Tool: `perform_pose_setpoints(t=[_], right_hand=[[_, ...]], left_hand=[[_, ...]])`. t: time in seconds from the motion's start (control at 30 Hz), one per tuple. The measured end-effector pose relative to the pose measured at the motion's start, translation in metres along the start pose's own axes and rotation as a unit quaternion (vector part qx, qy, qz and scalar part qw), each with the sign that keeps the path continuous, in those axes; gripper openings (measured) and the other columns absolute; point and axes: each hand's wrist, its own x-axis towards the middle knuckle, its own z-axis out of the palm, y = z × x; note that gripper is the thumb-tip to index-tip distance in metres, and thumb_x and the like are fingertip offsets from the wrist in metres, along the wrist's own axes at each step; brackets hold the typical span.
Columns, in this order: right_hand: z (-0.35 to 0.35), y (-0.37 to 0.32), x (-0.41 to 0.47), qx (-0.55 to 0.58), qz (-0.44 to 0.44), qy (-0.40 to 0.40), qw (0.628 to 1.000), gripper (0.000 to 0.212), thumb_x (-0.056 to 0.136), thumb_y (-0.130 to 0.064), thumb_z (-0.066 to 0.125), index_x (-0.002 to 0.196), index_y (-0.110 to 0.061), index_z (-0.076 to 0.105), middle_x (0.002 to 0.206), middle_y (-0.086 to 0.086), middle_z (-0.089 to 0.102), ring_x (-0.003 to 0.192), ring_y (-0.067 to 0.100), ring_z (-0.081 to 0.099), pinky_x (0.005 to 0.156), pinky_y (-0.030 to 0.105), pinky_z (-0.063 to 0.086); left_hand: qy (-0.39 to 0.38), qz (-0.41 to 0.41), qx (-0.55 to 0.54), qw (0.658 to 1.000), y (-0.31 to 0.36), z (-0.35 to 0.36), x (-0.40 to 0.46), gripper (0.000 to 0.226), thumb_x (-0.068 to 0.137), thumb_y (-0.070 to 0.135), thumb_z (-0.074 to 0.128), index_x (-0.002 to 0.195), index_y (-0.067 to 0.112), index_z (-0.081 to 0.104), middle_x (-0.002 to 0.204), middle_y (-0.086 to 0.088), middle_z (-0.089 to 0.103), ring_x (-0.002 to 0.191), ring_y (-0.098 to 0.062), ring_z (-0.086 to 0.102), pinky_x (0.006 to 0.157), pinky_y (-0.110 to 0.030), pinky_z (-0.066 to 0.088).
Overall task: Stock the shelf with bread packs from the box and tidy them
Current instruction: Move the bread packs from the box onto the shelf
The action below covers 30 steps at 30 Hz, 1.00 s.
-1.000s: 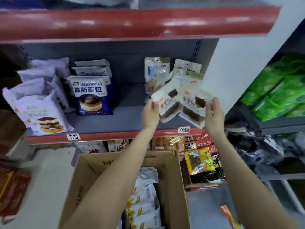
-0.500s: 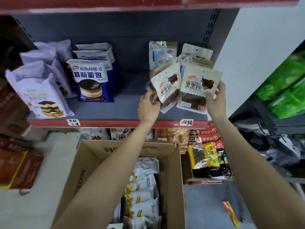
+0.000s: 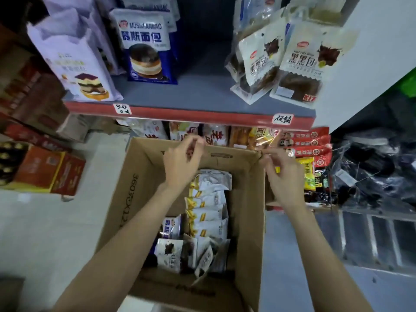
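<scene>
Hovering over the far rim of the box (image 3: 245, 221), both hands empty: left hand (image 3: 180, 164) loosely curled, right hand (image 3: 282, 176) loosely curled too, blurred, nothing pinched. Partway done by my read: two cream-and-brown bread packs (image 3: 301, 61) lean near the shelf's (image 3: 198, 93) front right corner, somewhat askew; blue mousse pack (image 3: 146, 48) and lilac cake pack (image 3: 74, 57) stand toward its left edge. Left: many packs still in the box (image 3: 207, 212), white with yellow trim, glossy crinkly film, flat pouch shapes. Box is brown corrugated card, open-topped.
</scene>
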Motion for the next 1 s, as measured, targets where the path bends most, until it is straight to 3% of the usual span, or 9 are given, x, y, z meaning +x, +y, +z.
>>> perform_pose_setpoints(t=[0.07,0.13,0.23,0.3,0.47,0.63,0.7,0.8,1.0], right_hand=[[0.021,0.008,-0.017,-0.078,-0.013,-0.104,0.991,0.015,0.092,-0.018,0.054,0.104,-0.019,0.063,0.067,0.0,0.067,0.061,0.021,0.063,0.059,0.032,0.052],[0.047,0.017,-0.034,-0.143,-0.007,-0.189,0.971,0.016,0.093,-0.02,0.052,0.106,-0.021,0.061,0.064,0.002,0.062,0.062,0.026,0.063,0.057,0.035,0.051],[0.091,0.027,-0.059,-0.184,0.021,-0.296,0.937,0.019,0.095,-0.024,0.047,0.112,-0.024,0.057,0.088,0.004,0.07,0.079,0.027,0.065,0.064,0.035,0.052],[0.121,0.035,-0.079,-0.183,0.037,-0.354,0.916,0.022,0.096,-0.021,0.045,0.113,-0.023,0.058,0.098,0.003,0.069,0.085,0.024,0.065,0.066,0.033,0.049],[0.168,0.074,-0.131,-0.192,0.075,-0.476,0.855,0.04,0.092,0.002,0.042,0.121,-0.021,0.057,0.13,0.005,0.054,0.111,0.025,0.056,0.082,0.034,0.047],[0.18,0.103,-0.175,-0.256,0.009,-0.564,0.785,0.07,0.084,0.008,0.053,0.139,-0.034,0.038,0.155,0.001,0.013,0.14,0.029,0.019,0.103,0.039,0.038],[0.187,0.108,-0.185,-0.229,-0.027,-0.566,0.791,0.051,0.085,-0.001,0.059,0.128,-0.028,0.052,0.155,0.002,0.017,0.142,0.027,0.016,0.107,0.045,0.033],[0.196,0.107,-0.188,-0.208,-0.055,-0.514,0.831,0.022,0.084,-0.011,0.065,0.105,-0.014,0.069,0.147,0.005,0.037,0.137,0.029,0.029,0.104,0.046,0.036],[0.195,0.118,-0.193,-0.182,-0.063,-0.469,0.862,0.017,0.073,-0.008,0.075,0.09,-0.01,0.073,0.126,0.009,0.059,0.123,0.034,0.049,0.092,0.049,0.045]], left_hand=[[-0.043,0.003,0.095,0.995,-0.034,-0.014,-0.026,0.033,0.095,0.039,0.04,0.088,0.021,0.068,0.061,0.005,0.065,0.049,-0.012,0.057,0.048,-0.027,0.045],[-0.148,-0.059,0.144,0.977,-0.066,-0.026,-0.05,0.027,0.094,0.039,0.045,0.097,0.023,0.067,0.077,0.005,0.07,0.066,-0.014,0.065,0.062,-0.031,0.052],[-0.346,-0.164,0.212,0.899,-0.117,-0.032,-0.086,0.022,0.093,0.034,0.055,0.113,0.028,0.062,0.106,0.006,0.07,0.095,-0.015,0.066,0.083,-0.032,0.053],[-0.419,-0.198,0.24,0.853,-0.145,-0.032,-0.109,0.028,0.093,0.032,0.056,0.121,0.028,0.058,0.114,0.006,0.067,0.103,-0.018,0.064,0.087,-0.032,0.051],[-0.521,-0.135,0.282,0.794,-0.208,-0.018,-0.158,0.035,0.092,0.028,0.056,0.127,0.024,0.054,0.129,0.0,0.056,0.119,-0.02,0.05,0.095,-0.033,0.043],[-0.565,-0.087,0.275,0.773,-0.243,0.006,-0.183,0.045,0.086,0.043,0.061,0.127,0.025,0.052,0.129,0.0,0.056,0.119,-0.021,0.049,0.1,-0.036,0.035],[-0.589,-0.068,0.266,0.76,-0.251,0.018,-0.194,0.049,0.085,0.047,0.062,0.127,0.024,0.051,0.128,-0.001,0.055,0.118,-0.021,0.049,0.095,-0.035,0.038],[-0.59,-0.075,0.263,0.76,-0.255,0.03,-0.207,0.055,0.084,0.048,0.061,0.131,0.021,0.048,0.129,-0.004,0.051,0.119,-0.023,0.047,0.093,-0.036,0.041],[-0.572,-0.193,0.268,0.751,-0.25,0.046,-0.212,0.06,0.088,0.067,0.04,0.128,0.024,0.051,0.123,-0.008,0.059,0.114,-0.027,0.055,0.084,-0.034,0.043]])
